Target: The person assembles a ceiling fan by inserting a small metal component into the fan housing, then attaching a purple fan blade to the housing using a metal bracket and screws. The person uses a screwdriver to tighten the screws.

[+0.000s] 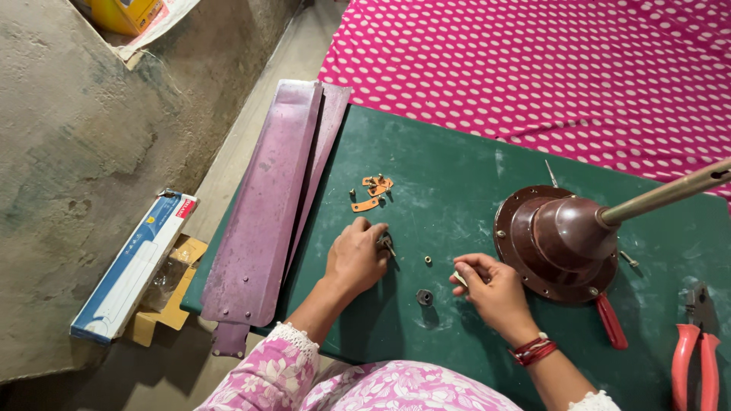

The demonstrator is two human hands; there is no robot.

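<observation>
Sleeves, pink floral, at the near edge; both forearms are mine, reaching onto the green table.

Right hand: fingers narrowed to a pinch on a small pale piece, too small to name, held just above the table. Red bangles on that wrist.

Left hand: curled knuckles-up, fingertips closed on a small screw or bolt whose long axis runs near-to-far with a slight rightward lean.

Between the hands: a small brass nut lies loose, right of the left hand and just far-left of the right hand; the right hand is nearer to it. A dark round bush sits near the brass nut, on the near side, close to my right thumb.

Far of the left hand: a cluster of copper-coloured brackets with loose screws.

Right: brown ceiling-fan motor housing with its downrod pointing up and right; a red screwdriver handle pokes out beneath it; red-handled pliers at the far right edge.

Left: stacked purple fan blades, long axis near-to-far, overhanging the table edge. Blue-and-white carton on the floor.
</observation>
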